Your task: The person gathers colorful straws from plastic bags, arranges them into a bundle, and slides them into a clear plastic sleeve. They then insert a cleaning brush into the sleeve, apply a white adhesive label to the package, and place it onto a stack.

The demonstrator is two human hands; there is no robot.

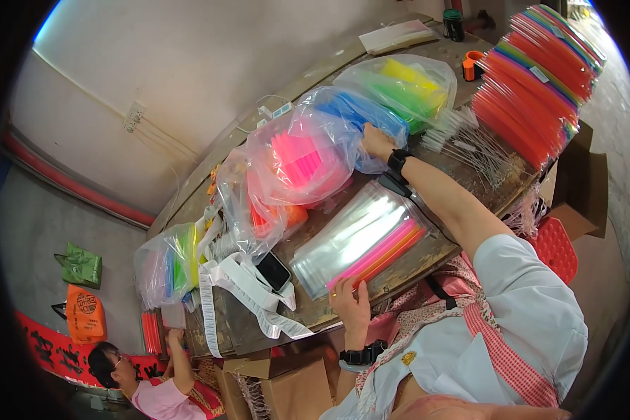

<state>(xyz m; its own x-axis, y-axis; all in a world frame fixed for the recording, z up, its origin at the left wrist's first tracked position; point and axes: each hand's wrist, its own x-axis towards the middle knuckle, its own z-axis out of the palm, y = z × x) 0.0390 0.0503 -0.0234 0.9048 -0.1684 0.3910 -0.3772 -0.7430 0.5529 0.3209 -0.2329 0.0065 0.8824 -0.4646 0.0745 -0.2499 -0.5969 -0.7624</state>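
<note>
Left hand point(350, 308) – fingers spread loosely over the near ends of the pink strips point(383, 246) and orange strips point(392, 255), touching; can't tell if it grips. Right hand point(379, 143) – bent at the edge of the clear bag of blue strips point(357, 112), fingers partly hidden, so grip can't be told. Black bands on both wrists.

Pink and orange strips lie along the near side of a flat stack of clear plastic sleeves point(346, 227), on the worn wooden counter point(236, 336). Beyond the sleeves, a bag of bright pink strips point(297, 157) sits next to the blue one; a bag of green and yellow strips point(413, 91) is on its other side. Thin pale wires point(479, 147) lie loose right of the right hand, beside a tall multicolored pile, mostly red point(525, 91).

To the left: black phone point(273, 271), curling white label strip point(248, 280), bag of mixed-color strips point(175, 262). Far end: orange tape ring point(472, 66), dark can point(453, 25). Off the counter: cardboard box point(297, 395) below, red stool point(556, 252) right, co-worker in pink point(164, 400) lower left.
</note>
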